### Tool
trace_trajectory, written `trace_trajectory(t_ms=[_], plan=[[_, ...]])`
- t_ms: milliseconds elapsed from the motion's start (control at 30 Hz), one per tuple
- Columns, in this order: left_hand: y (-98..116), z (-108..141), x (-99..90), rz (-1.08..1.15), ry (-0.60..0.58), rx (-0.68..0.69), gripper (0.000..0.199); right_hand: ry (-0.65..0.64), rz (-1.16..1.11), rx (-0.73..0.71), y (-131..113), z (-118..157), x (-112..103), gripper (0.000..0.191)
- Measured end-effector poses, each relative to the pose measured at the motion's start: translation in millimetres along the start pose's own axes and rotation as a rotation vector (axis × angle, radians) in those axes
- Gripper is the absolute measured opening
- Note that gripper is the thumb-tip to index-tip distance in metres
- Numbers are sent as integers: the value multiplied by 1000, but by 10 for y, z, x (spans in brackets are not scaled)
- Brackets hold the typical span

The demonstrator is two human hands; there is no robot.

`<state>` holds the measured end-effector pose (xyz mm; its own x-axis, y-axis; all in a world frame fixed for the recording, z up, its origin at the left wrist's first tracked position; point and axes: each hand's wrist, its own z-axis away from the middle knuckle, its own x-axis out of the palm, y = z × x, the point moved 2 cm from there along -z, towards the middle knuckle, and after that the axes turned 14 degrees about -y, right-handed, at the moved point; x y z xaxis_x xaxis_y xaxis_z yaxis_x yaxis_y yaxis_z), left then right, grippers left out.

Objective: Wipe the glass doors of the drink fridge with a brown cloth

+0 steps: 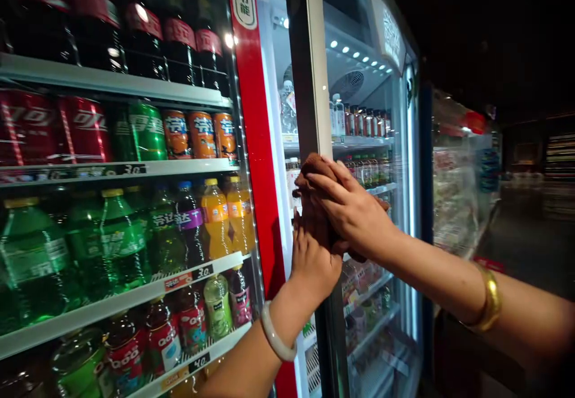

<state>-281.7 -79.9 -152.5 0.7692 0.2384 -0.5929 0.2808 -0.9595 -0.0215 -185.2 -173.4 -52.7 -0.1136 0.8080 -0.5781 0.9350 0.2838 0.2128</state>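
Note:
A brown cloth (318,165) is bunched around the edge of a fridge's glass door (309,74), which stands ajar. My right hand (357,209), a gold bangle on its wrist, comes from the right with its fingers wrapped over the cloth. Just below it, my left hand (314,263) wears a pale bangle and grips the lower part of the cloth against the dark door frame. Its fingertips point upward, and the thumb lies on the right side. Part of the cloth is hidden beneath both hands.
Left of the door stands a red-framed drinks fridge (251,116), its shelves filled with cola, green bottles (121,236), orange drinks and cans (175,134). Behind the door are lit shelves (363,141) with bottles. A blurred display case (462,170) stands farther right in a dim aisle.

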Motion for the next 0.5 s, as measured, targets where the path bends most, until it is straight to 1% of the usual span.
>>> trace_trajectory(t_ms=[67, 100, 200, 267, 300, 333, 400, 500], plan=[[-77, 59, 95, -105, -39, -124, 86, -38, -17, -85, 165, 59, 312, 43], [-107, 74, 153, -151, -55, -168, 87, -25, -33, -83, 261, 94, 481, 46], [-199, 104, 388, -248, -121, -225, 85, 59, -85, 31, 541, 212, 1025, 51], [-282, 134, 583, -278, -164, -245, 89, 80, -97, 56, 665, 282, 1358, 54], [-329, 154, 678, -290, -177, -256, 91, 90, -101, 66, 707, 310, 1492, 56], [-375, 175, 764, -304, -181, -263, 92, 102, -105, 78, 738, 331, 1599, 59], [-459, 217, 893, -337, -165, -263, 91, 125, -115, 108, 772, 356, 1737, 61], [-545, 265, 975, -371, -117, -230, 86, 145, -121, 130, 780, 375, 1826, 60]])
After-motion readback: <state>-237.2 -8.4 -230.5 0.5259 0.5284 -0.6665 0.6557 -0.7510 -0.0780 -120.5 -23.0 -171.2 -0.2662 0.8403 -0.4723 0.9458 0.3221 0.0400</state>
